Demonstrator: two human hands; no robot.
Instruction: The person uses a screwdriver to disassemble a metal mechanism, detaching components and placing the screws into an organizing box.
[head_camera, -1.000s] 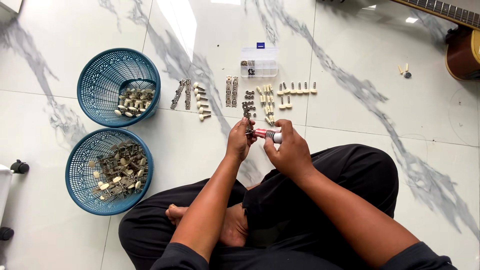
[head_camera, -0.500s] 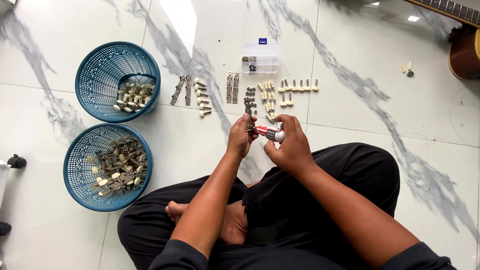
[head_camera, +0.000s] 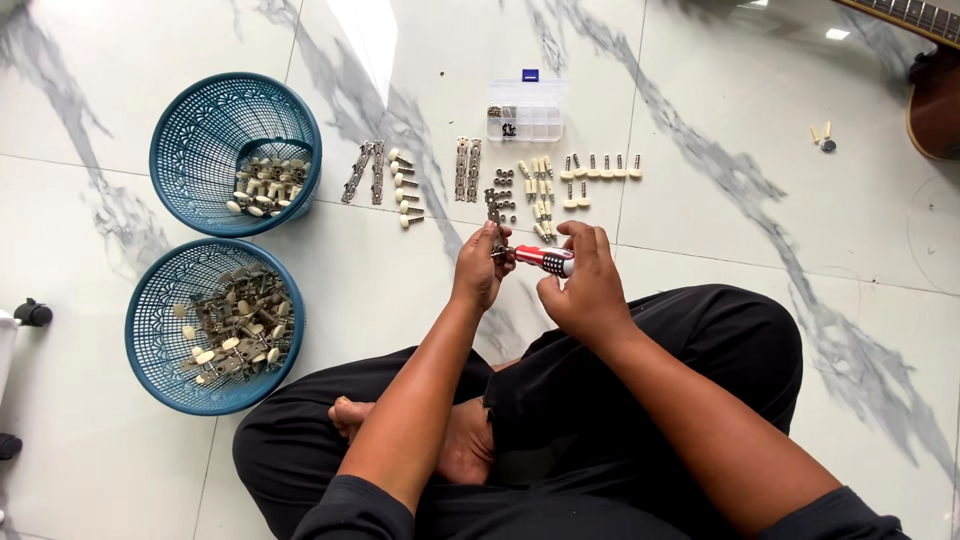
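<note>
Gripping 1 red-handled screwdriver (head_camera: 545, 260), right hand (head_camera: 585, 285); left hand (head_camera: 480, 270) pinching 1 metal part (head_camera: 497, 215); 2 blue baskets (head_camera: 170, 150).

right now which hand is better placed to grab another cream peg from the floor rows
Left, probably. The right hand grips the red screwdriver, while the left hand only pinches a small metal part and sits nearer the cream pegs, though both are occupied.

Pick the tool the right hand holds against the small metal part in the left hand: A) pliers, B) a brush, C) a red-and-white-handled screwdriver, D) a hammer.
C: the right hand grips a red-and-white-handled screwdriver whose tip meets the small metal part held by the left hand.
</note>
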